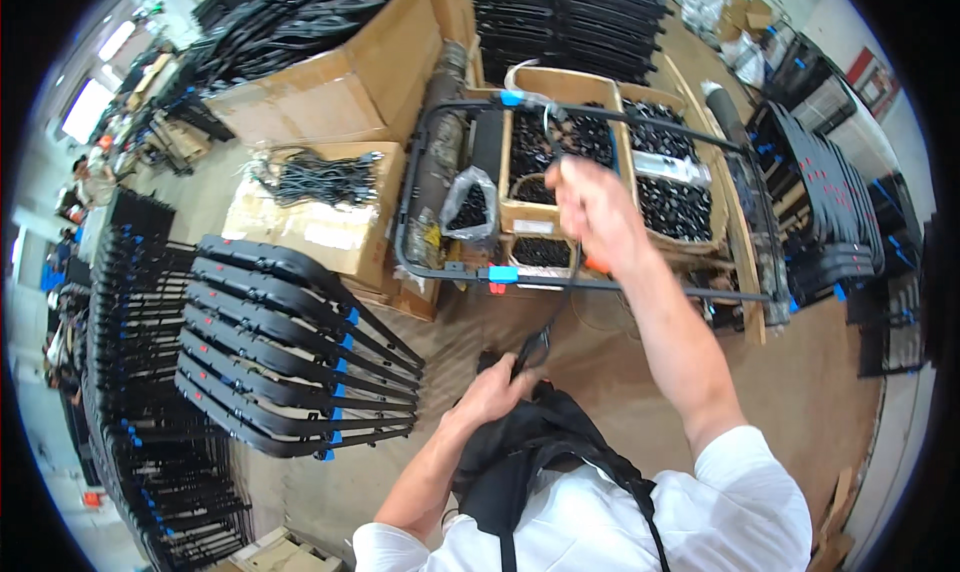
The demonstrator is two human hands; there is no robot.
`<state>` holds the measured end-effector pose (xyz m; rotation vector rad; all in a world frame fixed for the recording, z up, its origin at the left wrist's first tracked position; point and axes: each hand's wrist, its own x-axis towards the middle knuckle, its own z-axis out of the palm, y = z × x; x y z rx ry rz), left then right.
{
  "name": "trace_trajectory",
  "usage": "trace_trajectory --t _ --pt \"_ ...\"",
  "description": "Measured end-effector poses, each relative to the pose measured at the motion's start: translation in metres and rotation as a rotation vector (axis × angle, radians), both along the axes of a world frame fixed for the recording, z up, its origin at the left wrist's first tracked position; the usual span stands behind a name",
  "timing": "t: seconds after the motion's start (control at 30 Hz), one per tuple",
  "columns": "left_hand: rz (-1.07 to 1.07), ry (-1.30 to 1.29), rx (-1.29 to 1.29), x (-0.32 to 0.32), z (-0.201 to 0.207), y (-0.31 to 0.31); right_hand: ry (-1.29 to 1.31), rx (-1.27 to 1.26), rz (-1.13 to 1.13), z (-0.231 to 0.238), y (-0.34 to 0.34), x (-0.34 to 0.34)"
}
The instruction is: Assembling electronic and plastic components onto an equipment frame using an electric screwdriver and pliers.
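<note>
My left hand point(490, 390) is closed around a bunched black cable point(537, 347) in front of my body. A thin dark length of it runs up toward my right hand point(597, 210), which is raised over the parts boxes in a fist. Something dark shows at the top of that fist, apparently the same cable, though the fingers hide most of it. Beneath the right hand, a black tubular frame point(640, 285) with blue clips point(503, 273) lies across the boxes. An orange-red piece point(597, 265) shows just below the right wrist.
Cardboard boxes of small black parts point(675, 209) and a clear bag point(470, 207) lie under the frame. Coiled cables point(330, 177) rest on a carton at left. Stacked black frames point(290, 342) stand at left, others point(820, 192) at right. People work in the far-left background.
</note>
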<state>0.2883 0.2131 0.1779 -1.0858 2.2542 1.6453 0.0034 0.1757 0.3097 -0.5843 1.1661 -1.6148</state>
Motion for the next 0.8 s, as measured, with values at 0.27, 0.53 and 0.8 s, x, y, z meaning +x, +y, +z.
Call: trace_trajectory --t 0.27,0.53,0.8 --pt "0.476 0.319 -1.341 0.06 0.162 -0.05 -0.089 0.063 0.548 -0.017 0.089 0.09" --pt "0.604 0.771 0.565 0.047 0.081 -0.071 0.748 -0.051 0.592 -0.034 0.091 0.105" --pt "0.757 0.704 0.638 0.038 0.014 -0.101 1.104 -0.038 0.408 -0.109 0.072 0.117"
